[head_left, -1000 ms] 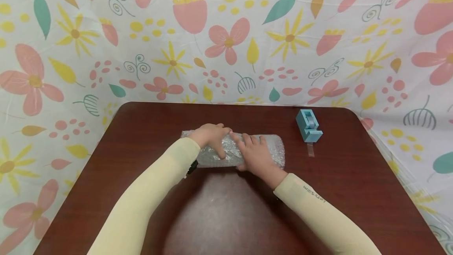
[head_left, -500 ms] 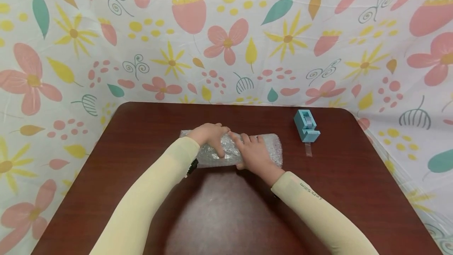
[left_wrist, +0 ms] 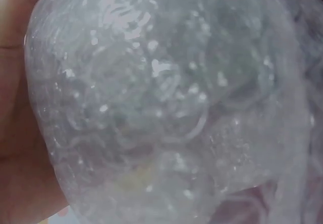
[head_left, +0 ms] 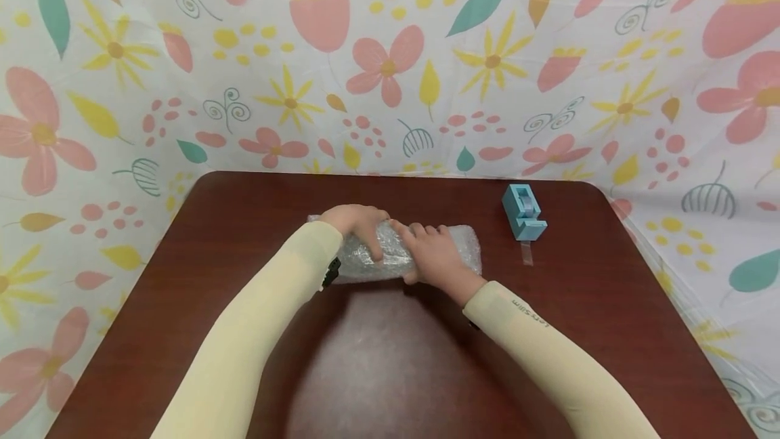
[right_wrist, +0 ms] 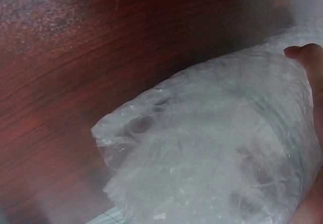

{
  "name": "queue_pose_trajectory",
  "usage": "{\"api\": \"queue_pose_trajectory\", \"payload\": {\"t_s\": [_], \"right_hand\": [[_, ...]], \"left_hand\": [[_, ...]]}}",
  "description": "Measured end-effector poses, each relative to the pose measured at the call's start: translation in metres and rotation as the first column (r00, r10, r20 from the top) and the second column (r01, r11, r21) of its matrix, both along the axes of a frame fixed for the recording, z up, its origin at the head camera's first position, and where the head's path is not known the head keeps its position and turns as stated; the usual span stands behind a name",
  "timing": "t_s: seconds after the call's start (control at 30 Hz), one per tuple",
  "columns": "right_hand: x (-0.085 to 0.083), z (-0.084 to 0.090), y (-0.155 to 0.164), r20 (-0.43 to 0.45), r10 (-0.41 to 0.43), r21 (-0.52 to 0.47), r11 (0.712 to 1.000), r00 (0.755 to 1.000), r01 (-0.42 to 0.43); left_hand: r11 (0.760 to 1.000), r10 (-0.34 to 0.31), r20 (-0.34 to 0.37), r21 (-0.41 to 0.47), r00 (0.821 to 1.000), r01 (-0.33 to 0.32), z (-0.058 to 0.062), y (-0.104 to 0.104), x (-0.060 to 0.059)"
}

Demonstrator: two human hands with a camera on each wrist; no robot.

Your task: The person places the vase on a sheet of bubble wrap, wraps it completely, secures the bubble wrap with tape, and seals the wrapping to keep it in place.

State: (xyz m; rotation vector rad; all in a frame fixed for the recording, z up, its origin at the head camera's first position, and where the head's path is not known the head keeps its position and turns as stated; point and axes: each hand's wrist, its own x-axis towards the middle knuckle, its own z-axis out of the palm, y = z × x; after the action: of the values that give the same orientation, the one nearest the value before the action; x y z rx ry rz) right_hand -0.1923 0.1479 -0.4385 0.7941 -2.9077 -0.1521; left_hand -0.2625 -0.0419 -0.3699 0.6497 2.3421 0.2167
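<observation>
I am keeping my left hand curled over the far top of the bubble-wrap roll, thumb coming down its near face, while my right hand is gripping it just beside, fingers folded over the top and thumb underneath; the two hands are touching at the middle of the bundle. The roll is lying lengthwise across the middle of the dark wooden table, its right end sticking out past my right hand. Up close in the wrist views the wrap is looking clear, soft and crinkly, so I am judging it light, springy and a bit slippery, likely to uncurl if released; holding it around the body with both hands seems best. What it is wrapping I cannot tell. A light blue tape dispenser is sitting well apart to the right, a strip of clear tape hanging before it. My right sleeve is showing small lettering too fine to read surely. A floral cloth is hanging behind.
</observation>
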Motion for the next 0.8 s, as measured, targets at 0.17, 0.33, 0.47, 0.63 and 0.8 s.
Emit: {"api": "queue_pose_trajectory", "payload": {"t_s": [0.17,0.33,0.47,0.63,0.8], "right_hand": [[-0.005,0.003,-0.001,0.04,0.0,-0.022,1.0,0.999,0.001],[-0.008,0.003,-0.001,0.098,-0.007,-0.015,1.0,0.995,0.008],[-0.008,0.005,-0.001,0.129,-0.01,-0.013,1.0,0.992,0.012],[-0.012,0.007,0.0,0.133,0.005,-0.029,1.0,0.991,-0.001],[-0.019,0.008,0.002,0.138,0.011,-0.017,1.0,0.99,-0.008]], "left_hand": [[1.0,0.016,0.03,0.023,0.999,-0.017,-0.001,-0.001,-0.006],[0.999,0.007,0.05,0.036,0.999,-0.009,-0.004,-0.002,-0.009],[0.998,-0.015,0.01,0.055,1.0,0.015,-0.004,-0.003,-0.008],[0.998,-0.061,-0.118,-0.023,0.991,0.059,0.003,0.001,0.0],[0.992,-0.092,-0.23,-0.102,0.969,0.07,0.007,0.009,0.018]]}}
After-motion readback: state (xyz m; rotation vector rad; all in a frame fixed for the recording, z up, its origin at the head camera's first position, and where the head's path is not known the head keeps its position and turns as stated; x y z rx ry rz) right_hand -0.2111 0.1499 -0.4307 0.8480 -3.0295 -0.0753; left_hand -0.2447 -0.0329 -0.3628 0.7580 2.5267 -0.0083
